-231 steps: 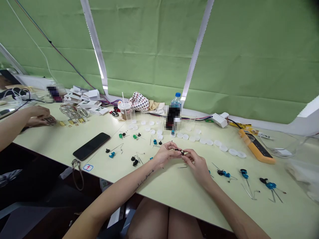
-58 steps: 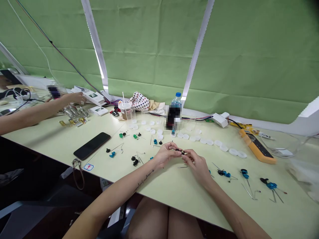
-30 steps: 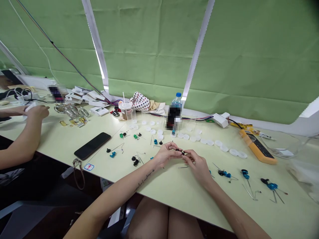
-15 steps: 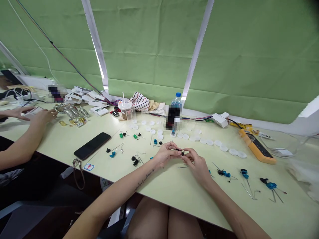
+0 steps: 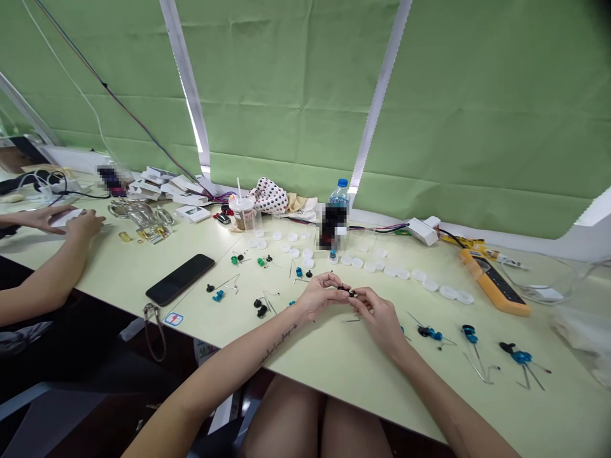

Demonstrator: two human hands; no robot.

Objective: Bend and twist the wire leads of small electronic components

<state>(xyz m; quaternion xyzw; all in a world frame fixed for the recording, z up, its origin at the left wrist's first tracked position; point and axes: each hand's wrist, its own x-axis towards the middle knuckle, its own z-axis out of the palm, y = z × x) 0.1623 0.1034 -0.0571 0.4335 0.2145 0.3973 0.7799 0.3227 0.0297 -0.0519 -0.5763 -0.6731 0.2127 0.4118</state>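
Near the middle of the pale table [image 5: 334, 375], my left hand [image 5: 321, 298] and my right hand [image 5: 377, 315] meet fingertip to fingertip. Between them they pinch a small black part [image 5: 347, 291]; its details are too small to tell. A thin metal rod [image 5: 351, 320] lies just below my fingers. Left of my hands are black parts [image 5: 260, 308] with bent wires and a blue part [image 5: 218, 296]. To the right lie blue and black parts [image 5: 430, 333] with metal rods, and further ones [image 5: 519, 356] near the right edge.
Round white caps [image 5: 403, 273] run in a row behind my hands. A black phone [image 5: 180, 280] lies left, an orange multimeter [image 5: 495, 283] right. A drink cup [image 5: 244, 214] and a bottle [image 5: 340, 194] stand behind. At far left, another person's hands [image 5: 83, 222] hold a white item.
The whole view has shifted slightly. My hands still pinch the black part, which now shows more in line between the fingertips. The other person's hands have moved a little around the white item.
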